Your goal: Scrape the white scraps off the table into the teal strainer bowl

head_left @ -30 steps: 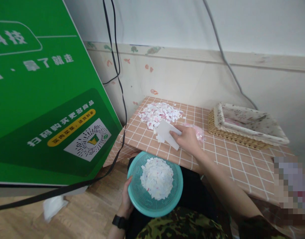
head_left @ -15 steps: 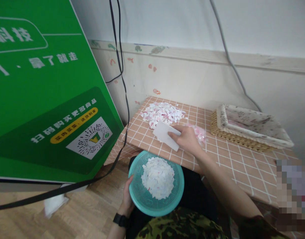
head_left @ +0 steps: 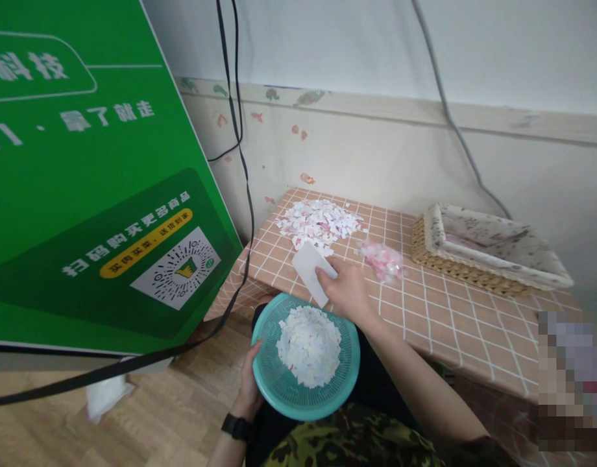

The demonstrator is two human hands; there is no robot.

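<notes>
My left hand (head_left: 250, 379) grips the left rim of a round teal plastic colander (head_left: 346, 383), which is held over my lap below the table edge. Inside it lies a heap of white paper scraps (head_left: 309, 347). My right hand (head_left: 347, 288) pinches a flat white card (head_left: 312, 269) between thumb and fingers, over the table's front edge just above the colander. Behind the card, a pile of white and pinkish paper scraps (head_left: 318, 220) is spread on the table. To the right of the card lies a clear bag of pink pieces (head_left: 383, 261).
A checked brown cloth covers the table (head_left: 454, 318). A fabric-lined wicker basket (head_left: 483, 250) stands at the right by the wall. On the left rises a large green printed panel (head_left: 98, 181), with a black strap (head_left: 247, 214) hanging beside it. A white bag (head_left: 106, 395) rests on the floor.
My right hand has moved left and toward me with the card, which has turned steeper. The bag of pink pieces now shows more fully. My left hand and the colander look unmoved.
</notes>
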